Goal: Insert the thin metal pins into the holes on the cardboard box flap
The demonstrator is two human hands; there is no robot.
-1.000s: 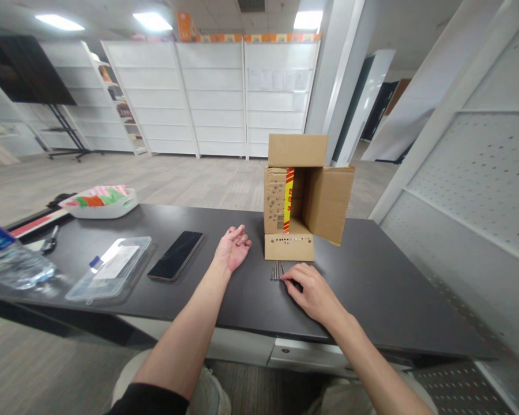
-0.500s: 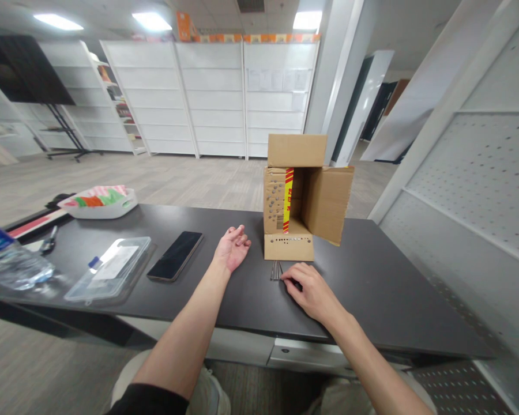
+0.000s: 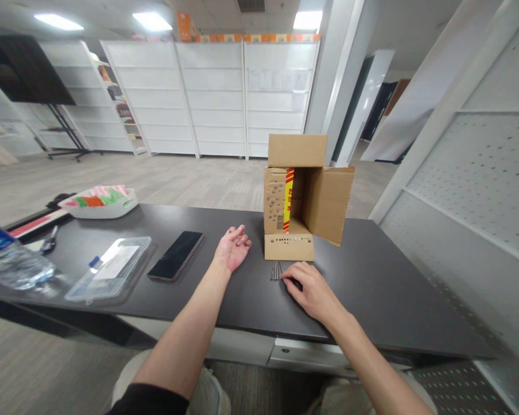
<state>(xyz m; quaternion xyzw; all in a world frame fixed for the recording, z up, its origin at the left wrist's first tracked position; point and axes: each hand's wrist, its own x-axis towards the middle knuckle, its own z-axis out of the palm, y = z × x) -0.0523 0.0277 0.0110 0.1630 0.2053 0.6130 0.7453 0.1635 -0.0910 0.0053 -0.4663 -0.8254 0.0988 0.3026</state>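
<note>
Several thin metal nails [image 3: 277,271] lie in a small fan on the dark table, just in front of the cardboard box. At the right end of the fan is my right hand [image 3: 308,287], with thumb and index fingertips pinched together on a nail. My left hand [image 3: 233,249] rests palm up on the table, left of the box, fingers loosely curled and holding nothing. The cardboard box [image 3: 320,207] stands open towards me. Its left flap and lowered front flap [image 3: 289,252] carry many small holes or metal dots; I cannot tell which.
Left of my left hand lies a black phone [image 3: 176,256], then a clear plastic case [image 3: 112,268] with a paper label. A water bottle [image 3: 12,262] lies at the table's left end, near a white basket [image 3: 101,212] with colourful contents. A perforated white panel [image 3: 471,190] rises on the right.
</note>
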